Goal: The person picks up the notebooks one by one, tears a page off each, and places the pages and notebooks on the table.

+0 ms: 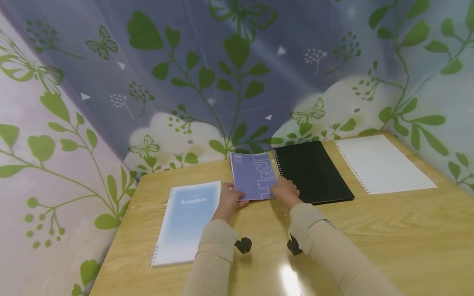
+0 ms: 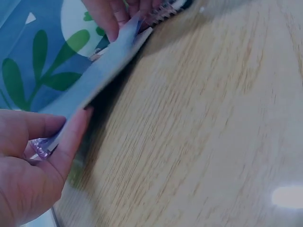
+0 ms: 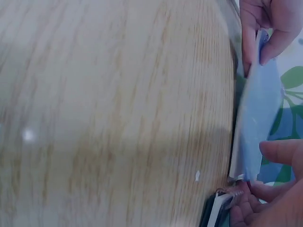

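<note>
A purple spiral notebook (image 1: 252, 174) with white outlined letters lies near the table's back edge, its near edge raised off the wood. My left hand (image 1: 230, 196) grips its near left corner, thumb on top and fingers underneath, as the left wrist view shows. At the near right corner my right hand (image 1: 285, 190) pinches the notebook's edge between thumb and fingers. In the right wrist view a clear, bluish cover (image 3: 260, 109) spans the space between both hands. A black spiral notebook (image 1: 311, 172) sits just right of the purple one, close under my right hand.
Left of my hands is a blue and white spiral notebook (image 1: 187, 230) marked "freedom". A white spiral notebook (image 1: 385, 164) lies at the far right. Behind the wooden table (image 1: 400, 238) hangs a patterned curtain (image 1: 185, 37) with green leaves and butterflies.
</note>
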The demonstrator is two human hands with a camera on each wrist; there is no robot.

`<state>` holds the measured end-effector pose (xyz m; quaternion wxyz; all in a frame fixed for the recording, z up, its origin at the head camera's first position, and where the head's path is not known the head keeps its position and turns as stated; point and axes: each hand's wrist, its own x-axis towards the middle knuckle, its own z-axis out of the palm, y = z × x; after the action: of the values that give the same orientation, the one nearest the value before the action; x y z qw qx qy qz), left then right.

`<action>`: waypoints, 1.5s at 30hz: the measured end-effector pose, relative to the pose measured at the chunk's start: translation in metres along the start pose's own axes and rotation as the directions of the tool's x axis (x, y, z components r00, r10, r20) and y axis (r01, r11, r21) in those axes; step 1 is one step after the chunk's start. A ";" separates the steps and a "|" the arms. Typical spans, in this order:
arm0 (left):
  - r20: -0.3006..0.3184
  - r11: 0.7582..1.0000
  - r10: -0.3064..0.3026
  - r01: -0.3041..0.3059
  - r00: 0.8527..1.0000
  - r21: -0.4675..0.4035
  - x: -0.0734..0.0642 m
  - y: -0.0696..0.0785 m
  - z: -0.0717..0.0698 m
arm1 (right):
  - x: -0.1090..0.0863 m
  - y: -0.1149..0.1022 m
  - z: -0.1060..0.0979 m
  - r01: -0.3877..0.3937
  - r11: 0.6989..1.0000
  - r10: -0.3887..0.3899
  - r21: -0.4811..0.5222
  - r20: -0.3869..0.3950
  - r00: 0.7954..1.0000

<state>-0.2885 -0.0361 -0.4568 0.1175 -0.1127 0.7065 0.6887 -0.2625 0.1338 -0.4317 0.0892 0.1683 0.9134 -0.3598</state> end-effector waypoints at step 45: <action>0.119 0.620 0.275 -0.271 0.954 0.737 -0.129 -0.038 -0.048 | -0.119 0.057 0.008 0.230 0.868 -0.307 0.441 0.113 0.945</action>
<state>-0.1542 -0.0858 -0.4499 0.0455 0.0521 0.9347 0.3485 -0.1308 0.1383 -0.4393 0.0814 0.0214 0.8165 -0.5712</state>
